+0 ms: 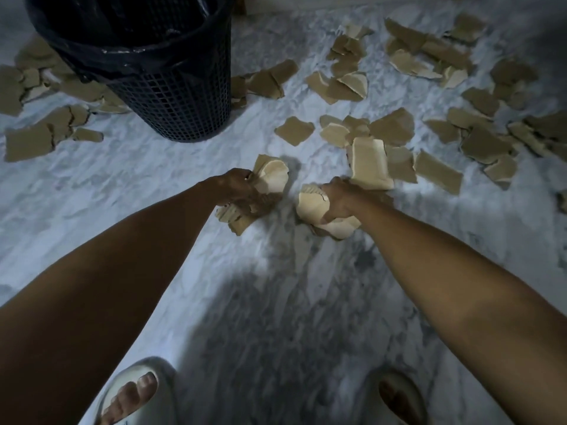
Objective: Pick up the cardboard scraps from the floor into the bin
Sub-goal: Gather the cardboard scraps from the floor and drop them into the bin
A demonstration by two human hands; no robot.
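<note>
Hands at floor level, each gripping a bundle of torn cardboard. The left hand (237,188) clutches several scraps (270,179), its fingers curled round them, the bundle touching or just above the marble floor (153,179) — which of the two cannot be told. The right hand (337,197) closes round a second bundle (313,207), with one pale piece (369,165) standing up beyond the knuckles. Loose cardboard scraps (429,87) lie scattered over the floor to the right and far side, with another group (46,118) to the left of the bin. The bin (159,72) — a dark mesh basket lined with a black bag — stands upright at upper left, well apart from both hands. Two feet in pale slides (135,391) show at the lower edge.
</note>
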